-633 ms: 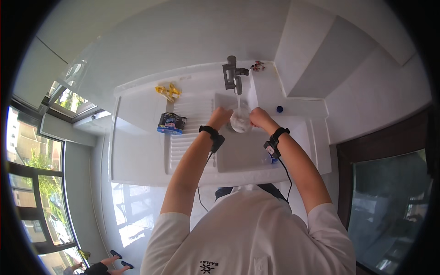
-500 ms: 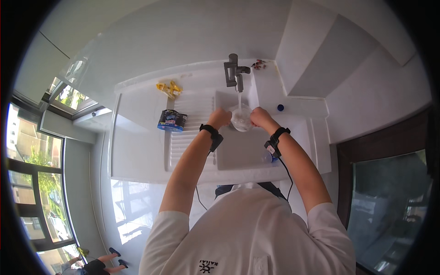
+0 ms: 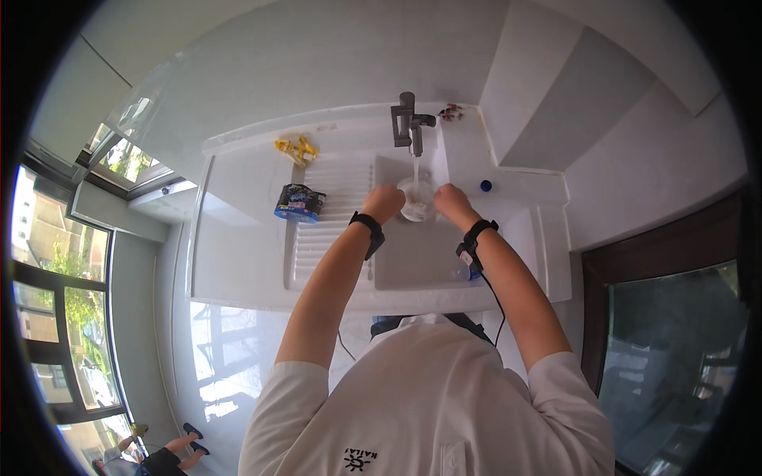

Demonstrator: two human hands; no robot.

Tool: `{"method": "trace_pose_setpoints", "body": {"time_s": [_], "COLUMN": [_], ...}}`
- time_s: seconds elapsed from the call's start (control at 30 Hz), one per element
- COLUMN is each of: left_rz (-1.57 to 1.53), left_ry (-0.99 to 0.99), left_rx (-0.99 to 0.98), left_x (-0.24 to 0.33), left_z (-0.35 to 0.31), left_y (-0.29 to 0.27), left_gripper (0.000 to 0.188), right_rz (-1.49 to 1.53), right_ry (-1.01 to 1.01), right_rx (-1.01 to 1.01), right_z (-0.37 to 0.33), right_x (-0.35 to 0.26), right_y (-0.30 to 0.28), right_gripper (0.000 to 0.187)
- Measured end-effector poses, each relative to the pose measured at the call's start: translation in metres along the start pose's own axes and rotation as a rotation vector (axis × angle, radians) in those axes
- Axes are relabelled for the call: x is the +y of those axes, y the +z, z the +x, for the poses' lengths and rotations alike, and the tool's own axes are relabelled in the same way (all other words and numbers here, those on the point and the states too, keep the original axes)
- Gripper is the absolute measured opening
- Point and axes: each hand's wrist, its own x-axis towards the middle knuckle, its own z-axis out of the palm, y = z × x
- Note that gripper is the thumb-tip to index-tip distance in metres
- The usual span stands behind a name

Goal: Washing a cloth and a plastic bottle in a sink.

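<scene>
Water from the dark grey tap (image 3: pixel 405 127) runs into a whitish, see-through round bowl (image 3: pixel 417 209) held low in the white sink (image 3: pixel 417 274). My left hand (image 3: pixel 386 204) is closed at the bowl's left rim, its knuckles up. Opposite it, my right hand (image 3: pixel 453 202) is closed at the right rim. What lies inside the bowl is blurred by the water and cannot be made out. Both wrists wear black straps with small dark devices.
Left of the sink, a ribbed drainboard (image 3: pixel 337 238) holds a black-and-blue packet (image 3: pixel 299 204) and a yellow crumpled wrapper (image 3: pixel 298 150). On the right ledge sits a blue cap (image 3: pixel 486 186). A clear bottle (image 3: pixel 470 273) lies in the sink near my right wrist. Another person (image 3: pixel 163 458) is at lower left.
The bowl has shifted slightly within the sink under the stream, with both hands still at its sides. My left wrist has turned a little.
</scene>
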Motion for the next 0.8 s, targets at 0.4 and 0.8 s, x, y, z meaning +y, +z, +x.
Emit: {"method": "trace_pose_setpoints", "body": {"time_s": [0.4, 0.8], "left_rz": [0.212, 0.271], "left_ry": [-0.012, 0.065], "left_rx": [-0.094, -0.107], "left_x": [0.007, 0.0], "left_z": [-0.005, -0.004], "left_y": [-0.007, -0.002], "left_gripper": [0.029, 0.029], "right_rz": [-0.065, -0.102], "right_ry": [0.005, -0.042], "right_rx": [0.061, 0.018], "right_z": [0.002, 0.01], "right_x": [0.007, 0.012], "right_y": [0.002, 0.003], "right_gripper": [0.032, 0.031]}}
